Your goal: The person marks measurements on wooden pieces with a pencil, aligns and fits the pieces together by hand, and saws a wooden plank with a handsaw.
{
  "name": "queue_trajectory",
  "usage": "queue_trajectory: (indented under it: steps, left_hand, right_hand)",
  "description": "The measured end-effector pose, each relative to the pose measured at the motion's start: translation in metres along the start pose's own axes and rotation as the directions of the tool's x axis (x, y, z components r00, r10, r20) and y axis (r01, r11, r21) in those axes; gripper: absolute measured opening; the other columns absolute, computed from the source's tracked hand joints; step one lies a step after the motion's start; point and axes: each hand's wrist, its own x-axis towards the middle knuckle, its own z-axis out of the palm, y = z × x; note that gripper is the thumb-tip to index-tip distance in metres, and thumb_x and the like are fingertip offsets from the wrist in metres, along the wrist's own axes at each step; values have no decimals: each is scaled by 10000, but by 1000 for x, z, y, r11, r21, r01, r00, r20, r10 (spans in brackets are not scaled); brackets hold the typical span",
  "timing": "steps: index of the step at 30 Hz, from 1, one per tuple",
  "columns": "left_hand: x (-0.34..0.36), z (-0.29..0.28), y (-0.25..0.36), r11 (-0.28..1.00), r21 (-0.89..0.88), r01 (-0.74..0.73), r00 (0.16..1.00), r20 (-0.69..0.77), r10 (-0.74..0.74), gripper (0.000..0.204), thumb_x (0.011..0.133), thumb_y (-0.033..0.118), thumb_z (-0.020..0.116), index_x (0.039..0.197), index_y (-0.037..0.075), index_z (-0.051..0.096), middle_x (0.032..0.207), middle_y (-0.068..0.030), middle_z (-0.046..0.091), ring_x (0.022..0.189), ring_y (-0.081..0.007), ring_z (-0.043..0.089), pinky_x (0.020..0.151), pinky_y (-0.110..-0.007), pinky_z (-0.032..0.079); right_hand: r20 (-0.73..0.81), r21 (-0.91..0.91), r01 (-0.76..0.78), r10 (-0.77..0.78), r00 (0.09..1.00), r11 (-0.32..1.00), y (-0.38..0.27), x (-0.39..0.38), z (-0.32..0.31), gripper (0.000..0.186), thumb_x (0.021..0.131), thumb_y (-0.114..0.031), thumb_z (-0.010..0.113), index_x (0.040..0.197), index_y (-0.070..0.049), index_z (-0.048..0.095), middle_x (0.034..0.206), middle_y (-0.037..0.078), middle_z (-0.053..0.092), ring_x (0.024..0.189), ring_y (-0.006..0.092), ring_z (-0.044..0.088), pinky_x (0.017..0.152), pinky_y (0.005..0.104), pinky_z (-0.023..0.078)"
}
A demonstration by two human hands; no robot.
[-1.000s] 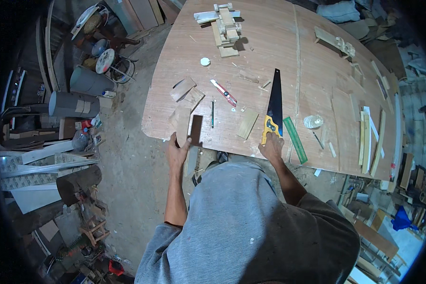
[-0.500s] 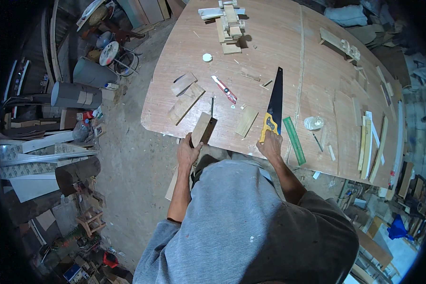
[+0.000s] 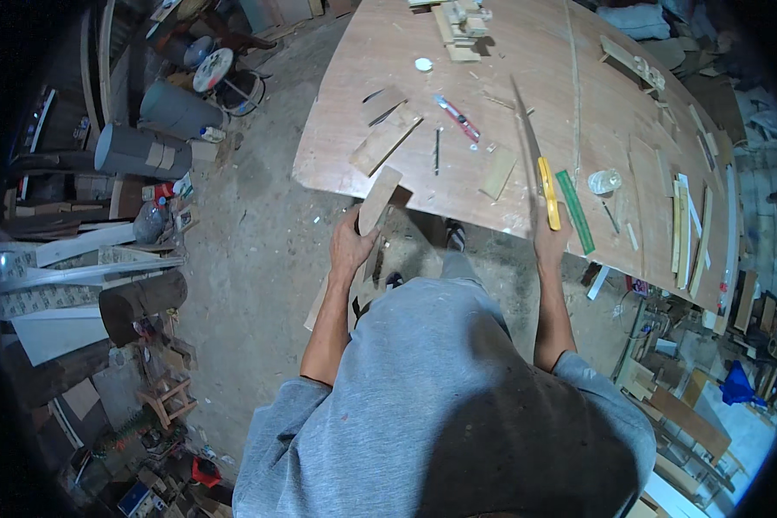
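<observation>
My left hand [image 3: 350,249] grips a short flat wooden board [image 3: 379,198], held tilted at the table's front edge. In my right hand [image 3: 550,237] is a handsaw by its yellow handle [image 3: 546,192]; its blade [image 3: 526,117] points away from me and shows nearly edge-on. Close to the right hand lies a green ruler [image 3: 575,212] on the wooden table [image 3: 492,216]. Between my hands rest a small wood piece [image 3: 498,172], a dark pencil [image 3: 437,152] and a red utility knife [image 3: 457,118]. A wider board [image 3: 387,139] lies beyond my left hand.
A clear jar [image 3: 604,181] and several narrow wood strips [image 3: 684,229] lie on the right of the table. A stacked wooden assembly [image 3: 462,30] stands at the far side. Grey drums [image 3: 151,154] and scrap line the floor's left; offcuts lie at the lower right.
I have stepped back from the table. The saw has been lifted and turned from lying flat to edge-on. My left hand has raised the board away from the pencil.
</observation>
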Motion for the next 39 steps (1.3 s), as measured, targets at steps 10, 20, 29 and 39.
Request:
queue_trajectory:
  steps: [10,20,29,39]
  left_hand:
    - [-47,-68,-63,966,-210,154,985,-42,-166,554,767,222,757,1221,14,518,1028,-215,671,938,-311,656,831,-394,502]
    - [-53,-77,-47,968,-242,68,994,-67,-87,555,745,254,771,1207,-3,602,1089,-213,674,996,-303,662,875,-379,497]
    - [-37,-53,-45,936,-349,39,995,95,-7,530,762,270,759,1199,-1,633,1118,-184,679,1025,-266,659,894,-357,494]
    - [-14,-13,-14,927,-369,-75,925,322,203,497,847,266,700,1267,20,595,1058,-119,689,936,-163,648,816,-314,507]
  right_hand:
    - [371,177,-245,166,914,953,-55,-145,42,303,906,-256,660,747,-1,623,626,-5,523,602,68,471,531,265,389]
    - [321,49,-102,81,944,994,-58,-136,65,422,886,-341,681,711,28,572,589,41,473,585,105,422,520,311,379]
    - [162,70,-75,63,985,995,-49,-155,49,395,914,-322,649,688,-8,573,590,11,487,562,94,446,512,294,380]
    - [153,548,-485,489,859,681,-38,-205,-34,418,968,-406,549,722,-69,558,555,-23,444,467,61,413,432,232,312]
